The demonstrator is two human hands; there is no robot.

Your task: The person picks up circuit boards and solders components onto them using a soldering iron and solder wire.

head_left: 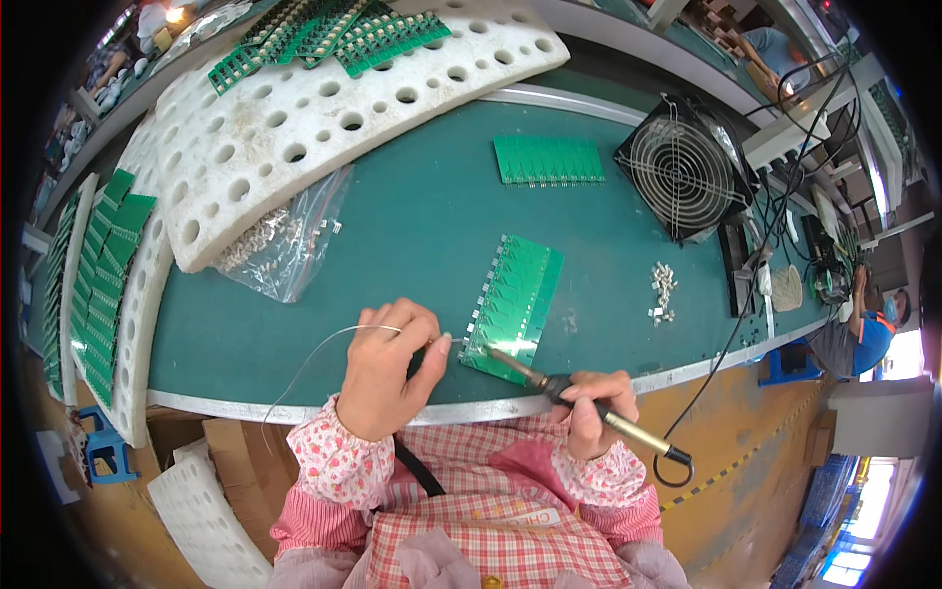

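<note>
Item: one pale patch [538, 516] with short reddish lettering, on the checked apron [417, 530] of the person seated before me. Item: pale marks on the green circuit board [525, 285], too small to read from here.

Spotting a circuit board [515, 294] on the counter [412, 216], a second panel [548, 160] behind it! Swinging right to the fan [680, 175], loose parts [663, 292] in front; then far left, to a bag [294, 250] beside the foam slab [314, 123].
</note>
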